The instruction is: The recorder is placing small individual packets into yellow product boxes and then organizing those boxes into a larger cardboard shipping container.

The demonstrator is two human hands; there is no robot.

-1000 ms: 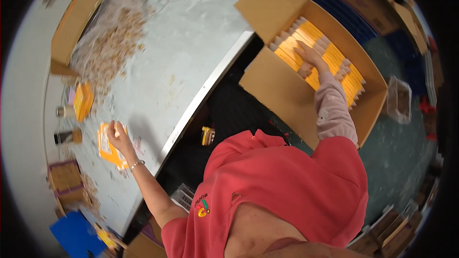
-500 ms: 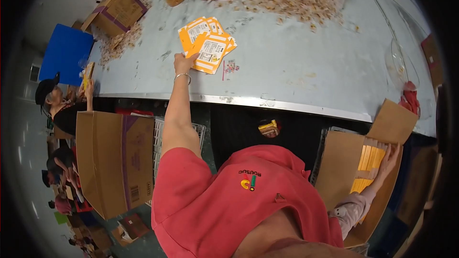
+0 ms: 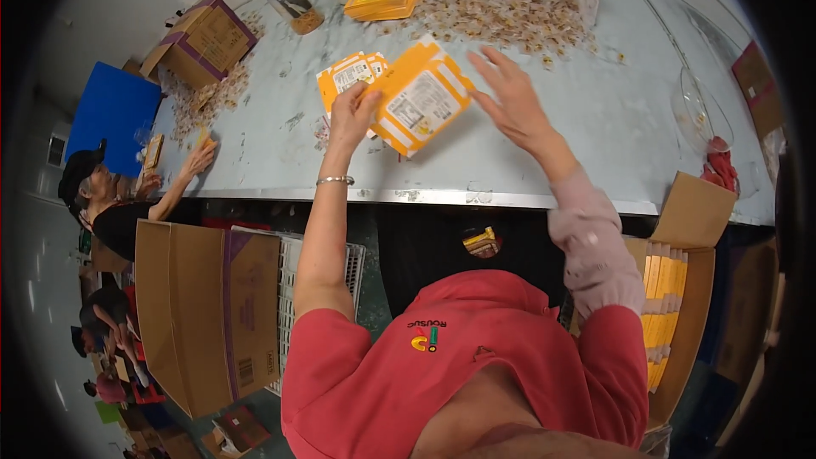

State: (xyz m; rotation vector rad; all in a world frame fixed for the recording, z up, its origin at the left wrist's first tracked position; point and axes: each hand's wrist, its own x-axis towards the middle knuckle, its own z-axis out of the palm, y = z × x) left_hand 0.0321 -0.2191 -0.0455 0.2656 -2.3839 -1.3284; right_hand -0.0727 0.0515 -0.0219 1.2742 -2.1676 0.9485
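Yellow carton: flat folding box, label side up; centre-upper frame, raised just off the table, tilted for handling
Left hand: fingers clamped on the carton's left edge, supporting it
Right hand: fingers spread apart, empty; just right of the carton
Flat cartons: on the table beneath, within reach

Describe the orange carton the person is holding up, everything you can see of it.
The orange carton is a flattened, unfolded cardboard pack, orange-yellow with a white printed label panel on its face. It is tilted diagonally, raised just above the pale table. The left hand grips its lower left edge; the right hand, fingers spread, is beside its right edge, contact unclear. More flat cartons lie behind it.
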